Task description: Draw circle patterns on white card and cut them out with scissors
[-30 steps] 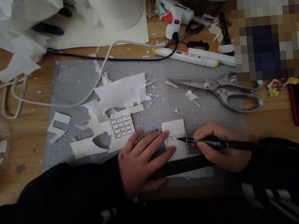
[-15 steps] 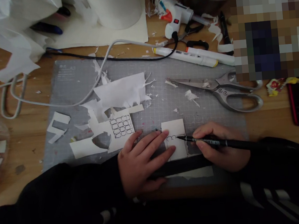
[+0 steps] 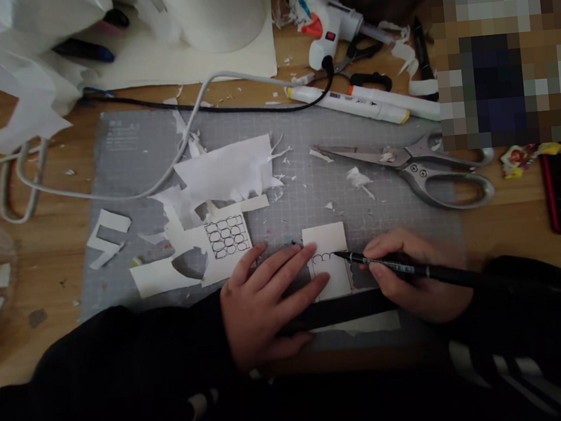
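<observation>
**A:** State the position of the workpiece.

**B:** The white card (image 3: 336,274) lies on the grey cutting mat (image 3: 248,123), between the two hands, with its lower edge beside a dark strip (image 3: 362,305). A short row of drawn loops runs along a line across the card.

**A:** State the condition of the left hand.

**B:** The left hand (image 3: 273,296) lies palm down with its fingers spread apart. The index and middle fingertips rest on the left part of the card. The little finger overlaps the lower right corner of the patterned paper (image 3: 226,236) (this sheet carries a grid of inked ovals).

**A:** And the right hand?

**B:** The right hand (image 3: 408,274) has its thumb and forefinger clamped on the black pen (image 3: 398,264). The pen is tilted, its tip at the right end of the loops; whether the tip touches the surface cannot be determined.

**A:** List adjacent equipment.

**B:** Metal scissors (image 3: 411,166) lie beyond the right hand, blades pointing left. Behind them are a white marker with yellow ends (image 3: 350,103) and a glue gun (image 3: 326,29). A grey cable (image 3: 194,123) crosses the upper left of the mat.
</observation>
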A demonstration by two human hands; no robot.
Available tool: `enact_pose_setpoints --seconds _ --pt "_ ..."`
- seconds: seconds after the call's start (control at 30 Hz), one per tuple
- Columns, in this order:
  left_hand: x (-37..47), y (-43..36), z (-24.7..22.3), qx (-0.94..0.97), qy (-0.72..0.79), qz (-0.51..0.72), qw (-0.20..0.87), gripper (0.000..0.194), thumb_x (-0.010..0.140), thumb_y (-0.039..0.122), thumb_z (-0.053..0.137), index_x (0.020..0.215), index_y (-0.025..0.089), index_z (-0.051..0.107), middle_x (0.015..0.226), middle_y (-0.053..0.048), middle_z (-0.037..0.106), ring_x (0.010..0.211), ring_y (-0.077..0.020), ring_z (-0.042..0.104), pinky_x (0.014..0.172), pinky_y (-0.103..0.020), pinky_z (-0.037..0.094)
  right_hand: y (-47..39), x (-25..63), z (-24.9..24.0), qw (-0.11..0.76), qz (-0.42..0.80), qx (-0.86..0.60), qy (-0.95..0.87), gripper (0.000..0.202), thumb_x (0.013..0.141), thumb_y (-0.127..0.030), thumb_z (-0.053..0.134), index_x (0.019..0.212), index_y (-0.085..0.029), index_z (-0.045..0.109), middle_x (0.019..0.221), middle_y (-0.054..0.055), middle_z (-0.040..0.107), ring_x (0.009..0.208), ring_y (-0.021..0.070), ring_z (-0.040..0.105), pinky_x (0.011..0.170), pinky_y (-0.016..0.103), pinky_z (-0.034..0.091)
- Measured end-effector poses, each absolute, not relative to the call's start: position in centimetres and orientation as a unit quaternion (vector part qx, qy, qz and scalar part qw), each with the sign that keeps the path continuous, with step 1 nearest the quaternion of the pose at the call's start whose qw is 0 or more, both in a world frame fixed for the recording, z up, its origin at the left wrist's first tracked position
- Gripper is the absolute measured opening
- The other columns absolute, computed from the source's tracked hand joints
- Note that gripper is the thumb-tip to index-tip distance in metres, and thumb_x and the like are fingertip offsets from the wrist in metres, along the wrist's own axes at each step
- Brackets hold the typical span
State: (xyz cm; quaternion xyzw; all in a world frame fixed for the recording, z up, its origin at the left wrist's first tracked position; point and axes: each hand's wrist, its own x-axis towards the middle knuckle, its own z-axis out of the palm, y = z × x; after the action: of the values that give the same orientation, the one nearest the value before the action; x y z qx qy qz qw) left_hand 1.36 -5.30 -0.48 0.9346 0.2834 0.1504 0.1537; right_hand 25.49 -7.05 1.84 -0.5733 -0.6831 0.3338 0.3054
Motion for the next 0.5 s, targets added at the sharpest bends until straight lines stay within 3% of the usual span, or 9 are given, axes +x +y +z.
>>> enact_pose_setpoints --seconds 0.5 --pt "1.3 -5.24 -0.25 0.938 0.282 0.13 0.155 0.048 0.083 0.052 0.049 0.123 0.027 0.057 0.14 -0.009 0.05 0.119 -0.0267 0.051 0.105 -0.046 0.023 -6.96 25.69 2.06 0.31 0.347 -0.577 -0.671 0.004 0.077 -0.022 0.054 0.077 -0.026 0.054 0.055 -0.003 0.062 0.047 0.0127 0.059 0.042 0.024 0.045"
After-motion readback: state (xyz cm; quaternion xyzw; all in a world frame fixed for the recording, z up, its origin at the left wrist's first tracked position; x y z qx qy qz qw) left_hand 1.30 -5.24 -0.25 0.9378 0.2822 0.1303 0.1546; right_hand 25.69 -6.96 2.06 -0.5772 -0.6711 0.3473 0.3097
